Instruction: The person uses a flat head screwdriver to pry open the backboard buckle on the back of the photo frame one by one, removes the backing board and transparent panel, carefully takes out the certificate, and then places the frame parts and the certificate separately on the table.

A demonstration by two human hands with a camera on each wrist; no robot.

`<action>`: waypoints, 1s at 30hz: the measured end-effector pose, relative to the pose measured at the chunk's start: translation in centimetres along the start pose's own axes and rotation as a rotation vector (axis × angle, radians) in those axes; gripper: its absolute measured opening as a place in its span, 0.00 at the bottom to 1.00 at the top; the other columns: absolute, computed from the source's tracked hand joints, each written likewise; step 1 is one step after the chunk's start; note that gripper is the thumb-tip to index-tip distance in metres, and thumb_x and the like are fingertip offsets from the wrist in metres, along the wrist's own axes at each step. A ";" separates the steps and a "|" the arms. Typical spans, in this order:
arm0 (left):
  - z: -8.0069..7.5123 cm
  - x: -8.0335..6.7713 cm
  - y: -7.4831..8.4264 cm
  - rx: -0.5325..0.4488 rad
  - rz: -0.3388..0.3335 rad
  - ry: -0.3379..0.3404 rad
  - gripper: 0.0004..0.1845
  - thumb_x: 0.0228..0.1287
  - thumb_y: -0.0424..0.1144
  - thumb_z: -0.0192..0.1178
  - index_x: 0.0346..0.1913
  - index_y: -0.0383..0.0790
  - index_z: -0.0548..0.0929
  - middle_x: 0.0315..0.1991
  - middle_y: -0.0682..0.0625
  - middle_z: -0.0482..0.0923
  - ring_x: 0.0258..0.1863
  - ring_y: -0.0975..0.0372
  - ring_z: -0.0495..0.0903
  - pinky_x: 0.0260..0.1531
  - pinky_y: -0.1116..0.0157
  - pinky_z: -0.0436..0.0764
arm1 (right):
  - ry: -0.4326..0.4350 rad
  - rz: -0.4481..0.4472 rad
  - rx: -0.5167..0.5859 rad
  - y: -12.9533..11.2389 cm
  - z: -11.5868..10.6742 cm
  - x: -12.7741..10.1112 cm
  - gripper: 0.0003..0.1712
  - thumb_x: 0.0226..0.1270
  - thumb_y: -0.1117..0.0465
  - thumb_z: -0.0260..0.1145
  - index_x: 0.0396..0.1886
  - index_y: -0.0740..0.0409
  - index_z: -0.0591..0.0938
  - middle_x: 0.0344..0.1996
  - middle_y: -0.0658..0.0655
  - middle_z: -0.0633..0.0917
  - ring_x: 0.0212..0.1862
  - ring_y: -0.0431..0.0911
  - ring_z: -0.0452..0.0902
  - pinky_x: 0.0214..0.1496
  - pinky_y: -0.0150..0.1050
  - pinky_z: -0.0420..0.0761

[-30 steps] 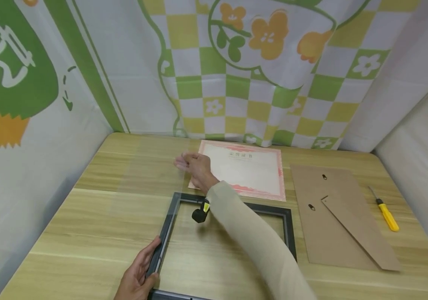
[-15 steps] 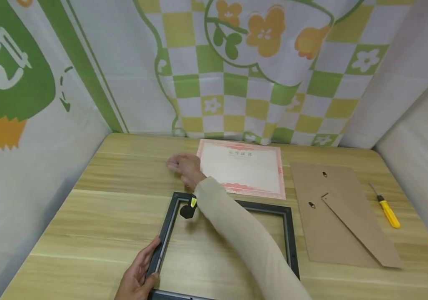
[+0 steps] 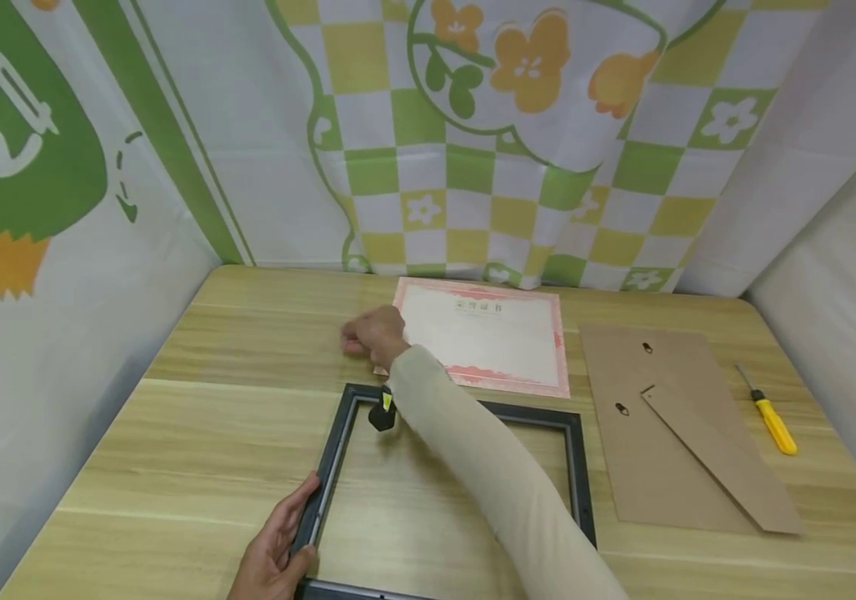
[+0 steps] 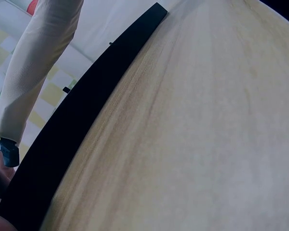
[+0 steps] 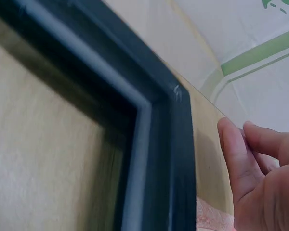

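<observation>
A black picture frame (image 3: 533, 414) lies face down on the wooden table. My left hand (image 3: 270, 542) grips its left bar, thumb on top and fingers along the outer side. In the left wrist view, the same frame (image 4: 77, 115) runs diagonally as a dark bar. Beyond the frame's far left corner, my right hand (image 3: 375, 332) is curled, beside a pink-bordered certificate (image 3: 483, 337). In the right wrist view, thumb and fingers of the right hand (image 5: 269, 178) pinch together at a clear sheet (image 5: 209, 77), which shows only faintly; most of its outline cannot be made out.
A brown backing board (image 3: 668, 467) with a stand leg and hanging rings lies right of the frame. Farther right is a yellow-handled screwdriver (image 3: 776, 425). Patterned curtains (image 3: 465, 175) enclose the table (image 3: 172, 467). A black wrist camera (image 3: 381, 412) sits under the right sleeve.
The right hand has moved slightly left and its fingers have curled more. The clear sheet, visible over the left table a second ago, is now barely discernible. The left hand stays on the picture frame.
</observation>
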State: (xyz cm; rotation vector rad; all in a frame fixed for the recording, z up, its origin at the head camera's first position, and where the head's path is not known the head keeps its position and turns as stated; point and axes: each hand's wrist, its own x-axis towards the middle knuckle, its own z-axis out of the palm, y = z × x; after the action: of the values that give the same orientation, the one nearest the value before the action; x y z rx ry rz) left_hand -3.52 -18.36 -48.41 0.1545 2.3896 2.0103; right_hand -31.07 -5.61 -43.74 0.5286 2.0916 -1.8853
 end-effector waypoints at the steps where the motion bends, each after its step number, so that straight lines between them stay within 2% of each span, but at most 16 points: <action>1: 0.0 0.0 0.0 0.001 -0.004 0.001 0.41 0.45 0.10 0.50 0.69 0.26 0.64 0.72 0.26 0.56 0.62 0.88 0.62 0.56 0.88 0.64 | 0.004 -0.003 -0.043 0.1 -0.1 0.1 0.03 0.52 0.71 0.73 0.27 0.64 0.87 0.19 0.59 0.88 0.14 0.41 0.81 0.20 0.30 0.82; 5: 0.0 0.0 0.0 -0.002 0.015 0.000 0.41 0.45 0.10 0.49 0.69 0.26 0.63 0.72 0.25 0.55 0.63 0.88 0.61 0.57 0.88 0.63 | 0.017 -0.034 -0.219 0.4 0.0 0.8 0.04 0.50 0.69 0.76 0.22 0.61 0.87 0.12 0.55 0.85 0.11 0.40 0.78 0.16 0.27 0.77; 11: -0.1 0.0 -0.1 -0.005 0.037 -0.001 0.40 0.45 0.10 0.49 0.69 0.25 0.63 0.71 0.24 0.55 0.63 0.88 0.61 0.58 0.88 0.62 | 0.034 -0.085 -0.447 0.5 0.2 1.0 0.09 0.52 0.62 0.78 0.19 0.58 0.85 0.07 0.49 0.81 0.09 0.36 0.74 0.20 0.26 0.79; 17: 0.0 0.0 -0.1 -0.003 0.061 -0.002 0.40 0.45 0.10 0.49 0.69 0.22 0.62 0.71 0.23 0.55 0.64 0.88 0.61 0.59 0.87 0.62 | 0.077 -0.092 -0.512 0.0 0.3 0.7 0.13 0.48 0.60 0.81 0.25 0.63 0.85 0.05 0.49 0.79 0.08 0.36 0.72 0.17 0.26 0.78; 22: 0.0 -0.1 -0.2 -0.012 0.049 -0.008 0.40 0.46 0.10 0.49 0.69 0.23 0.61 0.71 0.23 0.54 0.64 0.88 0.60 0.59 0.87 0.62 | 0.095 -0.088 -0.499 0.0 0.2 0.7 0.18 0.46 0.60 0.82 0.31 0.67 0.84 0.05 0.49 0.78 0.07 0.37 0.72 0.14 0.25 0.74; 30: 0.0 -0.1 -0.1 -0.020 0.024 -0.013 0.40 0.47 0.11 0.49 0.70 0.23 0.60 0.72 0.25 0.54 0.63 0.89 0.60 0.59 0.88 0.61 | 0.138 -0.102 -0.544 0.2 0.2 0.9 0.21 0.44 0.59 0.83 0.32 0.68 0.84 0.06 0.49 0.79 0.07 0.37 0.70 0.16 0.26 0.76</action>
State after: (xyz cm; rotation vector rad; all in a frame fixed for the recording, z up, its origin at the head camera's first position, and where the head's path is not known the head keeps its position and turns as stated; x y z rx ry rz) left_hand -3.42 -18.40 -48.51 0.1965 2.3709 2.0359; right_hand -31.75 -5.72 -44.37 0.4320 2.6241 -1.2600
